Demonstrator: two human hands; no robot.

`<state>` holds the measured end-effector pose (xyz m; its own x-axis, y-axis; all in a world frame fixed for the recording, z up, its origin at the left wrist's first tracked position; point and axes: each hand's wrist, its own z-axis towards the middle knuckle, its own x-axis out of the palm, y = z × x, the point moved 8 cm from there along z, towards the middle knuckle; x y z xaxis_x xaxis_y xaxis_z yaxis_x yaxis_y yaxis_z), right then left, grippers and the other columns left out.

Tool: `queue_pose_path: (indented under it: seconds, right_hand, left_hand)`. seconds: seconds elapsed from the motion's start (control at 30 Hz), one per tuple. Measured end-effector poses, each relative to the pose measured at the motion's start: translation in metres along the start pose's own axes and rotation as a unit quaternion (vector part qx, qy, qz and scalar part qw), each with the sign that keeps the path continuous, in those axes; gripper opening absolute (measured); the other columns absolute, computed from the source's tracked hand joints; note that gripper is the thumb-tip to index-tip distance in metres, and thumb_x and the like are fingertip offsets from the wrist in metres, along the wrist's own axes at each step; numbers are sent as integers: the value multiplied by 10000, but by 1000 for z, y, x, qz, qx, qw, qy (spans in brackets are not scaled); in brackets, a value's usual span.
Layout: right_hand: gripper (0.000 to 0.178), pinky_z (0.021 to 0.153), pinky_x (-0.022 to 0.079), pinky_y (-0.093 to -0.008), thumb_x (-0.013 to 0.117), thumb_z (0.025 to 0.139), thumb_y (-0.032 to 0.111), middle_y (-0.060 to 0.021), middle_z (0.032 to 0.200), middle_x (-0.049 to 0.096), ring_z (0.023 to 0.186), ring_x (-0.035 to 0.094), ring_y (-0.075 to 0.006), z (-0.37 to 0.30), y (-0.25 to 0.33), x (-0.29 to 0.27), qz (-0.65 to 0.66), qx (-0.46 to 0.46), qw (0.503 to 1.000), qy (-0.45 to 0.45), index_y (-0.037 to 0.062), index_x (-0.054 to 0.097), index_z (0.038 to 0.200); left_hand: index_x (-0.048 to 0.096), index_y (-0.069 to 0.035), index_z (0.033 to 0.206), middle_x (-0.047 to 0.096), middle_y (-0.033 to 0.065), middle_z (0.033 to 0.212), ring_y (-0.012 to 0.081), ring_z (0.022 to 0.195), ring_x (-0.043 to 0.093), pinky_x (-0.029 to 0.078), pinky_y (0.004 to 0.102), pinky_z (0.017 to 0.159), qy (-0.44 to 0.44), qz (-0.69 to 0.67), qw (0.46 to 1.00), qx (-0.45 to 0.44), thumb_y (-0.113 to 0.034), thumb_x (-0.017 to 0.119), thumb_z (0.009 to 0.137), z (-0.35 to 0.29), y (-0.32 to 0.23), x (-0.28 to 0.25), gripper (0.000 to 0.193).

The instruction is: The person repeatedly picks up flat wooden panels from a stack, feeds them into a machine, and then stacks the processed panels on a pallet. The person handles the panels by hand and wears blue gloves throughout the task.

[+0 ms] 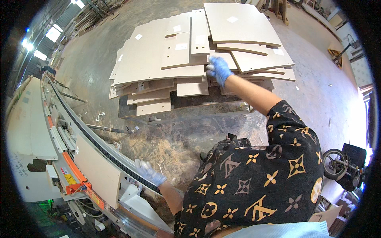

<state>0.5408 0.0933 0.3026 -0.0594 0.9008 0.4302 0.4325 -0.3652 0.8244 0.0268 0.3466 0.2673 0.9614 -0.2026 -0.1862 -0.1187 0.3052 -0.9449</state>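
My right hand [218,70], in a blue glove, reaches out to a big untidy stack of pale fibreboard panels [158,59] on a low metal cart [186,113]. Its fingers close on the edge of a narrow panel [199,33] near the middle of the stack. My left hand [149,171], also gloved, rests with fingers apart on the black conveyor track [99,144] of a long machine at the left. It holds nothing. One pale panel [97,173] stands on edge against that track, just left of the hand.
The machine [39,135] with orange parts [75,174] runs along the left. Sawdust [174,142] covers the concrete floor between it and the cart. A small wheeled device [337,162] stands at the right, and more boards and a fan [351,41] lie at the far right.
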Motion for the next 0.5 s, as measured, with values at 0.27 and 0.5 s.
queue_pose_path:
  seconds: [0.27,0.5]
  right_hand:
    - [213,536,549,-323,615,910,291,-74,871,642,679,600,-184,57,18,24,-58,114,991,26,85,631,962]
    - [300,605,523,-279,648,887,299,-58,840,657,704,610,-119,-66,-27,2,-264,-18,913,310,17,637,990]
  left_hand:
    - [438,-85,1355,485,63,1364,168,1211,474,421,295,946,23,-153,982,-110,-188,530,935,-54,-39,128,442]
    - [311,-117,1442,388,114,1438,253,1302,395,384,402,1030,115,-343,889,-280,-325,481,951,-97,-46,197,560]
